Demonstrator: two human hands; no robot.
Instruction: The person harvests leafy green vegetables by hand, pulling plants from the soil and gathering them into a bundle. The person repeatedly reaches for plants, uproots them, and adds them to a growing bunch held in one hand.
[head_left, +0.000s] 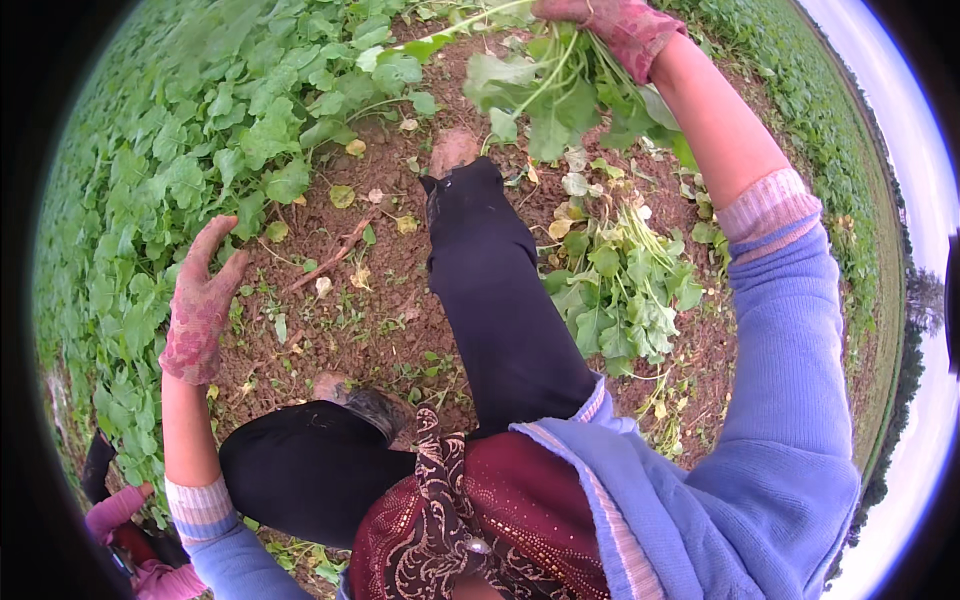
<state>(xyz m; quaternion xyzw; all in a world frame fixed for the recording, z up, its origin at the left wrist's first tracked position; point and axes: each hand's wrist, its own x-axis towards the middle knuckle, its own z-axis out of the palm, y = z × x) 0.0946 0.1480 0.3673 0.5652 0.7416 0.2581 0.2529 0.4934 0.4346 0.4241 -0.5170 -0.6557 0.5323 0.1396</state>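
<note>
My right hand (619, 26), in a dirty pink glove, is closed around a bunch of leafy green plants (570, 97) at the top of the view, its fingertips partly cut off by the edge. My left hand (202, 300), in a matching soiled glove, is raised at the left beside the leafy crop (187, 165), thumb and fingers apart, holding nothing. A pile of cut or pulled greens (630, 285) lies on the brown soil (390, 300) to the right of my outstretched leg.
My black-clad leg (502, 300) stretches forward between the crop and the pile; the other is bent. Another person in pink sleeves (120, 514) is at the lower left. A stick (334, 255) and yellowed leaves lie on the soil. More crop (780, 67) grows at the right.
</note>
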